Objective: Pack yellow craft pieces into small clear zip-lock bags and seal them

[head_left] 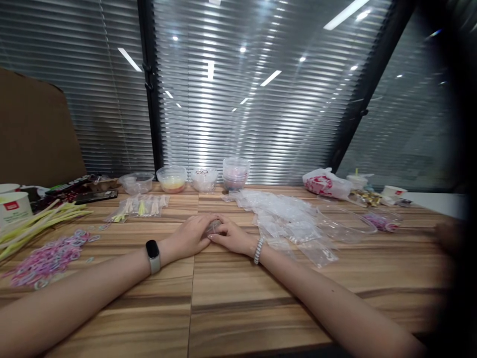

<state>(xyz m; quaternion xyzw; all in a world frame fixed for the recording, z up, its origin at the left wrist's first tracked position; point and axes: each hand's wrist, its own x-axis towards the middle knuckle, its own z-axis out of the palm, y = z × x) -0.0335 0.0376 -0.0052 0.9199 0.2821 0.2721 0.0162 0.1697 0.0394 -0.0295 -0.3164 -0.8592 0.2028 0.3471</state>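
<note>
My left hand (191, 235), with a smartwatch (152, 256) on its wrist, meets my right hand (233, 235) at the middle of the wooden table (223, 298). Between them is a small, greyish, see-through item (213, 227), mostly covered by the fingers; what it is cannot be made out. Fingers of both hands close round it from either side. A beaded bracelet (258, 250) circles my right wrist. Just right of my right hand lies a spread pile of clear plastic bags (286, 214).
Pink and purple rings (52, 258) and yellow strips (40, 223) lie left. Filled small bags (142, 205) sit behind my left hand. Plastic tubs (172, 179) line the back. A red-and-white bag (326, 183) stands back right; a blurred hand (449, 236) shows at far right.
</note>
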